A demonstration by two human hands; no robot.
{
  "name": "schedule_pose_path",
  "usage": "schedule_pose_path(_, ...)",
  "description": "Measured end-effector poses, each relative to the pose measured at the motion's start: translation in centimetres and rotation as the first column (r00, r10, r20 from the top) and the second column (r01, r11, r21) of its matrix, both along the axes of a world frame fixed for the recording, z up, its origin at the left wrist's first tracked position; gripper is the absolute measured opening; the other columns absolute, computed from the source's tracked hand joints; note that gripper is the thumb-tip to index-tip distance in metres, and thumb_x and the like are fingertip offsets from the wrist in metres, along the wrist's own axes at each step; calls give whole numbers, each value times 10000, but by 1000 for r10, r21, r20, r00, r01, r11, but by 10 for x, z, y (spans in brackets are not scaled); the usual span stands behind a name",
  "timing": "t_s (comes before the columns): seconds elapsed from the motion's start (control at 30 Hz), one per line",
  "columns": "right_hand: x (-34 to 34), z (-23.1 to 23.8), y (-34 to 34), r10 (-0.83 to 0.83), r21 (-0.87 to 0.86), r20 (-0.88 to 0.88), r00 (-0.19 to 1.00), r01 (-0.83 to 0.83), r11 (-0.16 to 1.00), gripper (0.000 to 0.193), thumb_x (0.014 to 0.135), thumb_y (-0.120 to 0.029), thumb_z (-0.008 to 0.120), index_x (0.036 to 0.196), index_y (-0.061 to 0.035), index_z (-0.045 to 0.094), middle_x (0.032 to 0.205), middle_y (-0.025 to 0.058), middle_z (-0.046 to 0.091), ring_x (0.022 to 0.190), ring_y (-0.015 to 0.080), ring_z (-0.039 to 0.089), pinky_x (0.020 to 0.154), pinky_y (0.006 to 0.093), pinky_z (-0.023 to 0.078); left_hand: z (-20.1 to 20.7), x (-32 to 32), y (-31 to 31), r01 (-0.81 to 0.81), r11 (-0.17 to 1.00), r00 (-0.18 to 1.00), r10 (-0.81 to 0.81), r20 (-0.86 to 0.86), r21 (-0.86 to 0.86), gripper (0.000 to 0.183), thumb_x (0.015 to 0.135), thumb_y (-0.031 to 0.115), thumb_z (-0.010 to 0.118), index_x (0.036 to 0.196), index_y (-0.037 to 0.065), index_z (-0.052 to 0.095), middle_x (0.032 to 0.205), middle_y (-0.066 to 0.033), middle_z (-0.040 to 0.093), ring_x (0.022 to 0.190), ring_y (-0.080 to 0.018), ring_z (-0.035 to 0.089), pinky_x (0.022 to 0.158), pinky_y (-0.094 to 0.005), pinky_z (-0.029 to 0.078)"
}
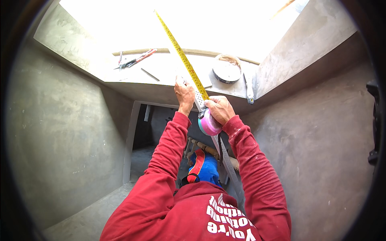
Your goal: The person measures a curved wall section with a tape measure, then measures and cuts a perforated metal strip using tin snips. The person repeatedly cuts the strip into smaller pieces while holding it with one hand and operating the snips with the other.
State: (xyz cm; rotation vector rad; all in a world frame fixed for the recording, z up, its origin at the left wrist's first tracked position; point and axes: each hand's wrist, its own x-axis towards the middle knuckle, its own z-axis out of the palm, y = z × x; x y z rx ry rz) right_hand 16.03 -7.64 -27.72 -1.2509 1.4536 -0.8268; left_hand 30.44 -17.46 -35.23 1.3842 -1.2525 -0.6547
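My right hand (220,109) is closed around a pink and teal tape measure (211,123), the thumb near where the blade leaves the case. Its yellow blade (181,52) stretches up and away to the left, into the bright opening. Alongside the blade runs a white perforated metal strip (227,158), slanting from my hands down past my right forearm. My left hand (185,94) is closed at the strip's upper part, left of the blade; glare washes out its fingertips.
On the ledge (181,74) ahead lie red-handled tools (142,57), a thin grey stick (150,74), a round tub-like container (227,69) and a white-handled tool (249,88). Grey plastered walls (64,132) stand at both sides. Below the ledge is a framed opening (134,132).
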Motion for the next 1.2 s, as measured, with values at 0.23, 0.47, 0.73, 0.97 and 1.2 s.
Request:
schedule_pose_path(0.23,2,2,1,-5,-15,19,1000,5,1000,264,927,-194,589,839,19,719,640,-19,589,583,62,477,573,276,410,-3,1,-2,-1,1000,1000,2,-19,19,105,938,11,538,1015,-60,548,908,-248,648,854,-419,652,788,-467,513)
schedule_pose_path(0.47,0,-12,7,54,48,65,996,-57,997,297,985,-242,587,972,24,719,787,9,684,693,76,565,687,268,488,-5,8,-7,32,999,999,-31,-43,9,116,917,-5,546,1016,-62,565,887,-220,662,780,-384,646,742,-460,520)
schedule_pose_path(0.73,-11,-33,56,60,107,222,973,-86,991,319,936,-305,630,965,2,713,790,84,697,737,138,625,722,314,505,20,24,-36,-95,995,973,85,-214,-35,78,932,4,554,976,-61,544,809,-163,615,692,-290,589,676,-395,503)
schedule_pose_path(0.97,-38,-15,93,31,273,507,861,-195,942,230,1028,-224,611,1066,3,598,854,101,732,743,112,678,698,267,542,5,61,-67,13,987,688,108,-718,160,159,1017,236,447,985,131,562,874,-38,587,773,-185,559,695,-401,475)
schedule_pose_path(1.2,-73,0,153,13,315,438,899,-167,934,205,987,-179,639,1036,15,593,836,98,720,744,127,682,715,278,536,-29,111,-126,-6,982,675,144,-724,191,282,1000,377,482,1099,154,624,985,-14,637,918,-175,613,787,-373,488)
